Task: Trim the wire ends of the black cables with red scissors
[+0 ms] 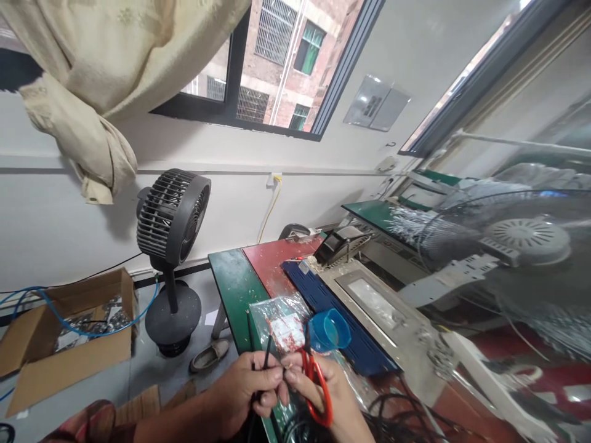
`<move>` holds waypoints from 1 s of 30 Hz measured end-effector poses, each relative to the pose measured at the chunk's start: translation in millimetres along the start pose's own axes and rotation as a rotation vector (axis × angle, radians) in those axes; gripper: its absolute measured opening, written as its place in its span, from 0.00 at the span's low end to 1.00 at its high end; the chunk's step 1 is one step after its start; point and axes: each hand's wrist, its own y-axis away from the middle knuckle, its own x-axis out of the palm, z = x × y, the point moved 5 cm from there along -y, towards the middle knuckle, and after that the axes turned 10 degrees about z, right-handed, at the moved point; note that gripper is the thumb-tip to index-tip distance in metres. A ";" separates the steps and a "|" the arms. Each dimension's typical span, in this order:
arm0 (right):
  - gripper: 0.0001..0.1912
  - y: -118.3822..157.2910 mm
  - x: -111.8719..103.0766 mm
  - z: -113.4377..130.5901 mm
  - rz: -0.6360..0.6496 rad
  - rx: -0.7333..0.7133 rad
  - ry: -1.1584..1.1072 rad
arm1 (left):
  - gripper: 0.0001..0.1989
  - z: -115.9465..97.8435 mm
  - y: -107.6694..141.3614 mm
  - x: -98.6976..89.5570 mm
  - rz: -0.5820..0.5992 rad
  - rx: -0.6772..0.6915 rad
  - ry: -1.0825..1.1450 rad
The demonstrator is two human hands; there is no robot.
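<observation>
My left hand [256,384] is closed around black cables [268,352] near the table's front edge, their ends sticking up past the fingers. Red-handled scissors [327,403] are hooked in my right hand [318,375], blades pointing up and away. The fingertips of both hands meet; what they pinch there is too small to make out. Just beyond lies a clear plastic bag [286,329] with small red and white pieces in it. Beside it stands a blue plastic container [330,330]. More black cables [397,409] lie coiled at the lower right.
Right of the hands is a beige machine [369,298] with a blue slotted panel [346,341]. A black floor fan [173,215] and an open cardboard box [83,357] stand to the left. A wire-caged fan [508,246] is at the right.
</observation>
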 end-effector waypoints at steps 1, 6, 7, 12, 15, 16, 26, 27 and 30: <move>0.13 0.0 -0.3 1.7 -0.008 -0.005 0.031 | 0.15 0.2 -0.7 0.4 -0.007 -0.009 -0.003; 0.16 0.7 -11.0 0.3 -0.176 0.026 0.010 | 0.16 -2.7 -3.6 -1.6 -0.066 0.014 -0.003; 0.17 1.1 -13.5 -0.4 -0.212 0.039 -0.017 | 0.16 -2.7 -4.2 -2.4 -0.071 0.022 0.014; 0.17 0.3 -18.2 3.4 -0.231 0.053 0.056 | 0.18 -1.8 -5.2 -7.2 -0.139 0.082 0.051; 0.15 -0.5 -17.7 9.0 -0.229 -0.020 0.136 | 0.18 -3.6 -6.0 -7.4 -0.176 0.138 0.019; 0.14 -0.4 -17.4 10.8 -0.238 -0.042 0.167 | 0.18 -4.2 -6.6 -7.3 -0.186 0.154 0.002; 0.13 2.2 -12.7 21.0 -0.263 -0.144 0.378 | 0.20 -3.1 -11.4 -8.6 -0.226 0.219 -0.096; 0.14 2.3 -13.2 20.6 -0.261 -0.148 0.395 | 0.21 -2.4 -11.3 -8.3 -0.226 0.202 -0.076; 0.14 1.7 -15.0 17.4 -0.259 -0.143 0.403 | 0.22 -0.3 -11.2 -6.3 -0.202 0.123 -0.031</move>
